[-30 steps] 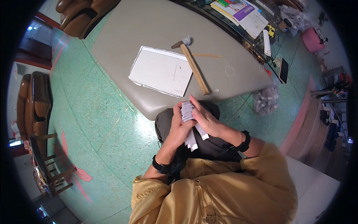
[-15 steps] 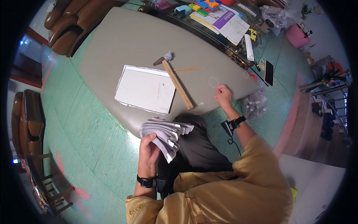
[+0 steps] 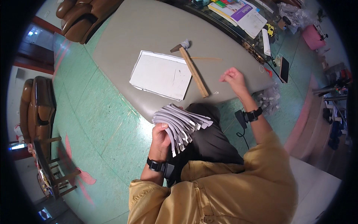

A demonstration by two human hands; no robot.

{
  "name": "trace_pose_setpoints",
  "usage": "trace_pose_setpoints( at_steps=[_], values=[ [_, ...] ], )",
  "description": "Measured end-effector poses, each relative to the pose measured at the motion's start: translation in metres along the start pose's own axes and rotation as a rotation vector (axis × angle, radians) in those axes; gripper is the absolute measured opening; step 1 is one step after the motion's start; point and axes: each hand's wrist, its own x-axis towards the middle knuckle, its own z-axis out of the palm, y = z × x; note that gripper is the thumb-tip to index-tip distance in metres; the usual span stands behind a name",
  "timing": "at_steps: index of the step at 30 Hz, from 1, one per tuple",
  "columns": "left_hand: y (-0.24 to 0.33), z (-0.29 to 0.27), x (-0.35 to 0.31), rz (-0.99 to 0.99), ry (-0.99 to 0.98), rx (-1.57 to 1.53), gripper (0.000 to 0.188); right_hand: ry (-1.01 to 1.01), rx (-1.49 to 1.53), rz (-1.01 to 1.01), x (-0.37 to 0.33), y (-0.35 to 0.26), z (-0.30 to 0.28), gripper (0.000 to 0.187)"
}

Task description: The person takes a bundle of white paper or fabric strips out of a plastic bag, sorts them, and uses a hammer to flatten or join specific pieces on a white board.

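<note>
My left hand (image 3: pixel 161 133) is closed around one end of a thick bundle of grey strips with white ends (image 3: pixel 182 123), held above my lap. The strips fan out to the right and hang downward. My right hand (image 3: pixel 234 80) is over the right part of the grey padded surface (image 3: pixel 149 26), fingers drawn together; what they hold, if anything, is too small to make out. Left of it lies a hammer (image 3: pixel 194 72) with a wooden handle, its head toward the far side. The handle overlaps the edge of a shallow white tray (image 3: pixel 160 74).
A thin wooden stick (image 3: pixel 209 58) lies beyond the hammer, and a small whitish scrap (image 3: pixel 216 92) near the front edge. Papers (image 3: pixel 250 18), a white roll (image 3: pixel 266 42) and a phone (image 3: pixel 284 70) are at the far right. A clear plastic bag (image 3: pixel 269 98) sits below the surface's right corner.
My right hand has moved forward onto the spot where a thin pale loop lay; that loop no longer shows. The strips in my left hand look more evenly fanned. The whole view has shifted.
</note>
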Motion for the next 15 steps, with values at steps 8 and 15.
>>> trace_pose_setpoints(
  at_steps=[8,15],
  values=[
    [-0.005,0.019,0.002,-0.052,-0.147,-0.039,0.07,-0.63,0.528,0.261,-0.088,-0.119,0.051,0.015],
    [-0.012,0.024,-0.008,-0.119,-0.025,-0.147,0.075,-0.83,0.723,0.347,-0.103,-0.125,0.067,0.023]
  ],
)
